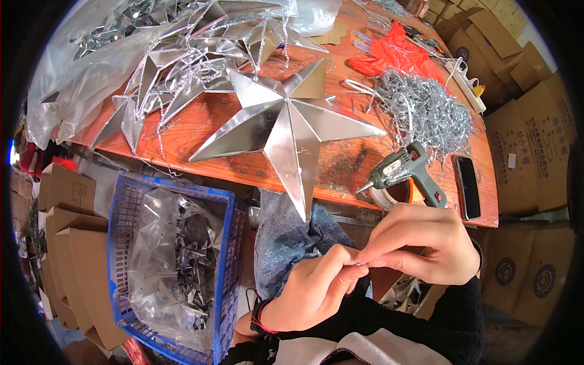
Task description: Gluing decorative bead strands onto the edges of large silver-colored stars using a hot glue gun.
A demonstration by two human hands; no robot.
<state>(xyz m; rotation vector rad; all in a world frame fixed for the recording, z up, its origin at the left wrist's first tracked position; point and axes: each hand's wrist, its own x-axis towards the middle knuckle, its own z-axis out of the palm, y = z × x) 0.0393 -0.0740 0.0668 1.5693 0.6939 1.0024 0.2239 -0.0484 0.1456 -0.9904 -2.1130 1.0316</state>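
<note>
Head view shows your left hand (313,291) and right hand (420,243) with fingers pinched shut on a thin silver strand (360,264) below the worktop (243,161) edge; pull unevenly and it could slip free or snap

star (286,121) lay mid-bench (207,131) | tinsel (426,112) right of it | glue gun (406,172) at near edge | phone (467,186) right of gun | basket (125,243) below bench, left
</note>
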